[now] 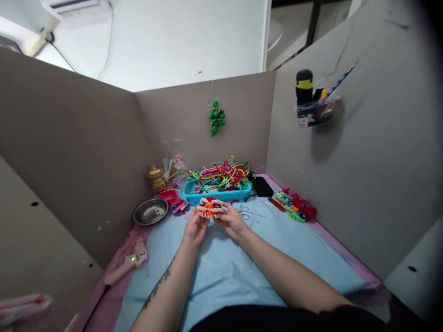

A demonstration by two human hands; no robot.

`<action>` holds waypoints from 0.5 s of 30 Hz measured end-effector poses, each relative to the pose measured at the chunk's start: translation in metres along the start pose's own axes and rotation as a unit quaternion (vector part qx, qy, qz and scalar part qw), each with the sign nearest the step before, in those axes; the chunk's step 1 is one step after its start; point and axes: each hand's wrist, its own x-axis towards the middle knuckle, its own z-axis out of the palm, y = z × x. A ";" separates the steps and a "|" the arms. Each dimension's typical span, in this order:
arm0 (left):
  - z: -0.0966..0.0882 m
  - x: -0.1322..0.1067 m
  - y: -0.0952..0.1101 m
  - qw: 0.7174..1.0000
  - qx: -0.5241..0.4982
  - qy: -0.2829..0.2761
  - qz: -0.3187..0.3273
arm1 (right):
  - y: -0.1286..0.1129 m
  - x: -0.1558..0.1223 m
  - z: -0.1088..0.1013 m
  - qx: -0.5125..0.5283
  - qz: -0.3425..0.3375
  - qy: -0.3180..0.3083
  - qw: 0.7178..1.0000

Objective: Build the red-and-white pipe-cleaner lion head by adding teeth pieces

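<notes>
Between my two hands is a small fuzzy pipe-cleaner figure [209, 209], cream, orange and red with blue eyes. My left hand [197, 225] pinches its left side, and my right hand [231, 221] grips its right side with closed fingers. The figure is held up over the blue table cover [224, 272]. Just behind it stands a turquoise tray [216, 196] heaped with coloured pipe cleaners [224, 175]. A pair of scissors [244, 212] lies right of my right hand.
A steel bowl [151, 212] with small white pieces and a pink glue gun [128, 265] with a cord are at the left. Colourful fuzzy pieces [294, 205] and a black phone [263, 186] lie at the right. Grey partitions [204, 97] enclose the table.
</notes>
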 end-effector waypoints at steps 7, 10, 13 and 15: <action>0.000 -0.001 0.000 1.000 -0.001 0.024 0.009 | 0.000 -0.001 0.001 -0.006 0.015 0.005 1.000; 0.001 -0.003 0.002 1.000 -0.002 0.007 -0.007 | -0.002 0.001 0.000 0.003 0.011 0.010 1.000; 0.003 -0.007 0.002 0.999 0.022 -0.020 -0.013 | -0.004 0.003 -0.003 0.014 0.002 0.030 0.999; 0.005 -0.009 0.000 0.998 0.047 -0.034 -0.003 | -0.006 0.004 -0.005 0.017 -0.003 0.035 0.999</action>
